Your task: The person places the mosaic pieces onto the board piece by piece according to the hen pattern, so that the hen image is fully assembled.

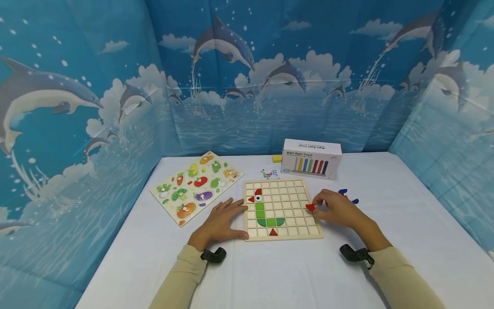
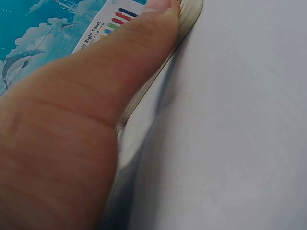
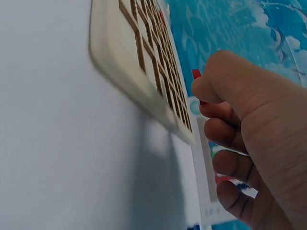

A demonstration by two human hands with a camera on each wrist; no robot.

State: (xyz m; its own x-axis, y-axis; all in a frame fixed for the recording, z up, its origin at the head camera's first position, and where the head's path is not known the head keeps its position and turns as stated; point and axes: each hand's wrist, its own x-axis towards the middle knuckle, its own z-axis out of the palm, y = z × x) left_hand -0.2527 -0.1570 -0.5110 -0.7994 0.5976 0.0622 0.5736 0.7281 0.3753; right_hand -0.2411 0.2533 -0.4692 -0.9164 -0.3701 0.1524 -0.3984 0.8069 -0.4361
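Observation:
A wooden grid board (image 1: 297, 234) lies on the white table, bearing green, red and white pieces that form a figure on its left half. My left hand (image 1: 224, 221) lies flat on the table, fingers straight, touching the board's left edge (image 2: 187, 24). My right hand (image 1: 335, 209) is at the board's right edge and pinches a small red piece (image 1: 310, 207) (image 3: 196, 74) between thumb and fingers. Blue and red loose pieces (image 1: 343, 192) lie just behind that hand.
A vegetable peg puzzle (image 1: 197, 185) lies at the left. A white box (image 1: 311, 159) picturing a bead rack stands behind the board, with a small card (image 1: 269, 173) and a yellow block (image 1: 276, 158) beside it. Dolphin-print backdrops enclose the table on three sides.

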